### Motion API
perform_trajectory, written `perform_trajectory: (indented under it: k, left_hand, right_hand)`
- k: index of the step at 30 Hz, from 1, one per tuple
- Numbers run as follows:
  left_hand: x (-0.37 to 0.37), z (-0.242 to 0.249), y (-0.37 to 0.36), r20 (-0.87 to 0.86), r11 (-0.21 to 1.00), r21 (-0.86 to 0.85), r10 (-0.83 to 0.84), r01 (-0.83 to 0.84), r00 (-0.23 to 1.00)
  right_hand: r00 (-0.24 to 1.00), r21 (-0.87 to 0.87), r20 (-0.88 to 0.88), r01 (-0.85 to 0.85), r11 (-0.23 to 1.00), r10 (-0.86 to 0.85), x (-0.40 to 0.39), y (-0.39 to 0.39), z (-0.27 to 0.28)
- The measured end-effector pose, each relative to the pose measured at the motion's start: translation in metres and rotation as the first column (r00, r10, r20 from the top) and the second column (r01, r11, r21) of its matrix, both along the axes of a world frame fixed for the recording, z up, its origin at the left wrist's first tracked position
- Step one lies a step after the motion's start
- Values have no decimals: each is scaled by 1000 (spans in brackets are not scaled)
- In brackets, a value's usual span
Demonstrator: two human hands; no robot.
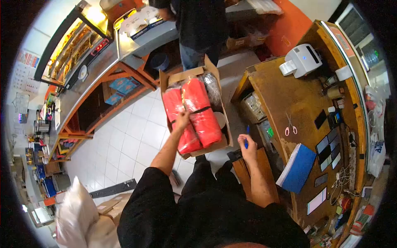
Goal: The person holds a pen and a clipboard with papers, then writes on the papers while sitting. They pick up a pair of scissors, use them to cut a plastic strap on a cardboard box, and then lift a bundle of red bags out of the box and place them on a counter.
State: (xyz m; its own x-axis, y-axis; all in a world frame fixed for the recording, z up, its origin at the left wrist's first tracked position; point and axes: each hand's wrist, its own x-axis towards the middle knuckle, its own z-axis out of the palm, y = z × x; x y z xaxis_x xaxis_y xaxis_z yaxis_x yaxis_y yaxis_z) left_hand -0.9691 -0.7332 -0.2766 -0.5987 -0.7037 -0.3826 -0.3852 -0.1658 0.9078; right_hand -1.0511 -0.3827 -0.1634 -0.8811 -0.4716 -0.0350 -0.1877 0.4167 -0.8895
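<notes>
Two red bundles in clear plastic (200,103), each with a dark band round it, lie side by side in an open cardboard box (224,142). My left hand (182,120) is closed at the bundles' inner edges, by the black band, and grips the left one. Beside them in the box sit a clear-plastic packet (211,89) and a pale round item (219,119), partly covered. Off to the right of the box, my right hand (247,148) is closed round a blue pen (247,140) whose tip points up.
On the wooden desk to the right are scissors (291,125), a blue binder (301,171), several phones (317,201) and a white printer (301,61). A person in dark clothes (202,25) stands beyond the box. A lit food display (76,45) stands on the left counter; white sacks (76,211) lie lower left.
</notes>
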Motion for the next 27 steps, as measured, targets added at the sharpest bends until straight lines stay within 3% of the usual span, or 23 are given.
perform_trajectory:
  k: [1,2,3,4,5,6,7,8,10,11,12,13,14,16,17,19,20,21,22,23,25,27]
  left_hand:
    - [1,21,20,125,996,-58,-55,62,991]
    - [0,-12,17,182,993,-94,-56,74,982]
    - [-2,-46,12,238,988,-129,-56,89,970]
    - [-8,-25,15,282,967,-236,-25,95,959]
    - [-12,-23,8,327,962,-228,-68,149,943]
    - [-14,-23,4,352,951,-252,-85,182,932]
    - [-15,-20,0,376,937,-274,-104,218,921]
    - [-13,-12,-1,374,940,-263,-109,218,921]
    - [-15,2,-6,483,958,-178,-116,227,868]
    - [-11,-15,-11,476,958,-172,-122,228,871]
    - [-3,-32,-13,458,961,-139,-151,238,876]
    - [2,-46,-12,439,963,-107,-177,247,881]
    - [4,-15,-6,452,969,-81,-172,233,875]
    - [10,-30,-3,479,964,-92,-176,248,860]
    - [12,-40,-4,507,958,-108,-176,264,844]
    - [14,-59,-5,505,961,-108,-168,255,847]
    - [18,-62,-5,509,961,-106,-167,254,845]
    - [22,-65,-6,452,955,-110,-198,274,870]
    - [21,-49,-3,523,943,-148,-180,297,833]
    - [19,-36,-2,591,928,-188,-154,321,792]
    - [15,-39,-11,562,926,-127,-228,355,795]
    - [15,-70,-13,312,976,23,-214,218,926]
  right_hand:
    - [1000,38,14,23,999,-24,-2,0,1]
    - [956,135,254,116,984,-148,-3,0,21]
    - [970,83,170,160,984,-172,-12,12,6]
    - [971,149,-100,232,961,-219,-23,27,-13]
    - [848,28,-459,311,950,-264,-37,43,-29]
    - [751,194,-612,447,873,-249,-51,56,-17]
    - [787,65,-525,418,906,-325,-71,75,-23]
    - [840,-40,-311,457,889,-445,-92,102,-42]
    - [843,107,-267,508,855,-468,-117,114,-5]
    - [840,110,-276,511,853,-467,-127,112,7]
    - [844,395,-351,527,752,-406,-139,110,17]
    - [854,636,-405,519,571,-326,-151,104,27]
    - [853,637,-410,521,569,-322,-162,93,40]
    - [911,840,-213,355,410,-352,-180,73,58]
    - [911,840,-215,356,410,-351,-200,83,34]
    - [898,640,-390,423,641,-203,-257,125,-42]
    - [900,644,-386,420,639,-203,-263,117,-42]
    - [908,740,-418,352,573,-18,-272,106,-44]
    - [890,821,-422,295,489,171,-282,96,-46]
    - [892,820,-419,292,493,169,-294,92,-57]
    - [857,722,-512,466,511,-59,-303,84,-86]
    - [851,672,-518,470,573,-90,-305,75,-79]
